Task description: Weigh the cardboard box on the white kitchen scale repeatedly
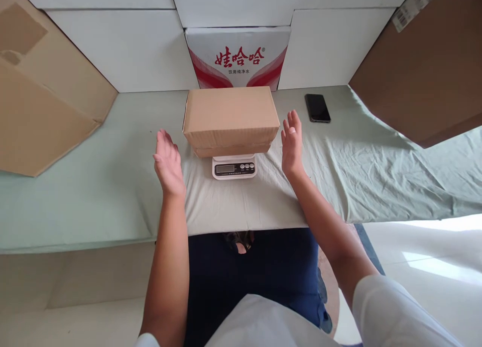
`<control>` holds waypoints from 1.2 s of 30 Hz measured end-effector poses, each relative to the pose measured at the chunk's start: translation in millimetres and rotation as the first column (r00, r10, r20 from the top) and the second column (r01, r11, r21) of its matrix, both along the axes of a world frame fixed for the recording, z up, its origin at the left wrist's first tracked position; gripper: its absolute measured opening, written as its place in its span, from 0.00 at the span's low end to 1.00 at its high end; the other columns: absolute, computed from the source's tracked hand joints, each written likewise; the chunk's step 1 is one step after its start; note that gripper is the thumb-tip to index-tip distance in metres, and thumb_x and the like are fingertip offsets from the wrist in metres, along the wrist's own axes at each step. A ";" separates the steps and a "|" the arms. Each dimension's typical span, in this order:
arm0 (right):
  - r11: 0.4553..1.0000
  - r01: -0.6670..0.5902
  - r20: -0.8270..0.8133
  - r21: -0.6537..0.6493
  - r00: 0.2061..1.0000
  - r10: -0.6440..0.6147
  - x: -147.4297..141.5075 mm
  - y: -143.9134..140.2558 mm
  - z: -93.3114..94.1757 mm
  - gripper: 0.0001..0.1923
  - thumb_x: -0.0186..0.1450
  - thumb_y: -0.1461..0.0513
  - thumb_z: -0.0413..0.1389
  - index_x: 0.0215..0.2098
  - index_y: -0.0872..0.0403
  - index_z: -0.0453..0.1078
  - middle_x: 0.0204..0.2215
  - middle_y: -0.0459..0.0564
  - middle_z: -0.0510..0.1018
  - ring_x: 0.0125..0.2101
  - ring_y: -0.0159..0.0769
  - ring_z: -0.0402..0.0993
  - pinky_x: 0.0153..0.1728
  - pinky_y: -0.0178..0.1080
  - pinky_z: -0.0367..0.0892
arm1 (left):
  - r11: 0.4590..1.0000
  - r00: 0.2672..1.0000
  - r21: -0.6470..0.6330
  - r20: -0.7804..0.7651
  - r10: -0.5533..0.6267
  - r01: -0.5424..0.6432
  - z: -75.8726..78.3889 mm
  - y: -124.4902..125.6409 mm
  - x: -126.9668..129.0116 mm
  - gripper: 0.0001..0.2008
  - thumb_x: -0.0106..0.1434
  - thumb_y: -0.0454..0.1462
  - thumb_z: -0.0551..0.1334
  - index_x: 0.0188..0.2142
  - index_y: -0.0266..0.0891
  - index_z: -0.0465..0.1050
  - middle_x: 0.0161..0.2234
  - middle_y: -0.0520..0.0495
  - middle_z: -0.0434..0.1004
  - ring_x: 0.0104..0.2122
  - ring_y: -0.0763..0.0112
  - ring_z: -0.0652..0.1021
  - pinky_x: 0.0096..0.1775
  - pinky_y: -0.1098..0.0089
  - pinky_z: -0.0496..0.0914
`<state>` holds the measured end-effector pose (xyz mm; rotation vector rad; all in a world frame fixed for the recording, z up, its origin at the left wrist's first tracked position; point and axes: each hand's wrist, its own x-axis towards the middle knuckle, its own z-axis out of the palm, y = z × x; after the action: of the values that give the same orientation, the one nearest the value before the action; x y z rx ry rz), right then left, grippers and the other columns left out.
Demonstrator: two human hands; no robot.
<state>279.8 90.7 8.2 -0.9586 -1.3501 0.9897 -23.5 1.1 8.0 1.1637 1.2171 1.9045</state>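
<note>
A brown cardboard box [231, 111] rests on a small white digital scale [234, 175], whose display and buttons show in front of it. The scale's platform is hidden under the box. To the left of the box, my left hand [168, 162] is held up with fingers extended, apart from the cardboard. My right hand [292, 142] stands upright just off the box's right side, its fingers stretched out and holding nothing. The scale's display is too dark to read.
A black phone [318, 108] lies on the green cloth [124, 186] at right. Behind the brown box stands a white and red carton [239, 55], against white boxes [124, 45]. Large cardboard sheets flank the table, one at left [48, 101] and one at right [425, 76].
</note>
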 end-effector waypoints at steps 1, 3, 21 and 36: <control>1.000 -0.011 0.013 -0.001 1.000 0.011 -0.6 -0.1 -1.1 0.41 0.65 0.34 0.43 0.72 0.31 0.40 0.78 0.35 0.41 0.78 0.48 0.38 0.77 0.60 0.41 | 1.000 1.000 0.000 -0.007 -0.005 0.005 -0.8 0.3 0.0 0.48 0.62 0.69 0.47 0.72 0.44 0.55 0.77 0.42 0.43 0.76 0.62 0.51 0.73 0.61 0.51; 1.000 -0.028 0.022 0.000 0.999 0.028 -2.1 -1.2 -2.3 0.41 0.65 0.34 0.42 0.73 0.32 0.40 0.78 0.35 0.40 0.78 0.48 0.38 0.77 0.59 0.42 | 1.000 0.999 -0.007 -0.022 -0.024 0.024 -2.9 0.9 -0.3 0.46 0.62 0.69 0.48 0.71 0.49 0.58 0.77 0.46 0.46 0.76 0.62 0.51 0.73 0.61 0.51; 0.990 -0.139 -0.040 -0.020 0.990 0.139 -12.9 -14.0 1.3 0.41 0.66 0.33 0.44 0.73 0.33 0.44 0.77 0.37 0.47 0.78 0.43 0.42 0.77 0.58 0.44 | 0.982 0.972 -0.080 -0.155 -0.179 0.168 -3.8 -5.2 13.4 0.45 0.63 0.69 0.47 0.71 0.50 0.57 0.76 0.46 0.51 0.75 0.57 0.52 0.73 0.57 0.53; 0.989 -0.143 -0.080 -0.024 0.987 0.141 -29.3 -20.7 8.0 0.41 0.64 0.36 0.48 0.72 0.33 0.46 0.76 0.36 0.51 0.77 0.48 0.44 0.77 0.62 0.45 | 0.976 0.966 -0.066 -0.147 -0.213 0.206 -5.7 -4.6 24.7 0.44 0.63 0.66 0.53 0.71 0.48 0.59 0.74 0.41 0.57 0.74 0.53 0.57 0.72 0.55 0.53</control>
<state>250.5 70.0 16.2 -0.8457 -1.3552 1.1464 1.2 -3.5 2.2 1.3759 1.1631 1.6448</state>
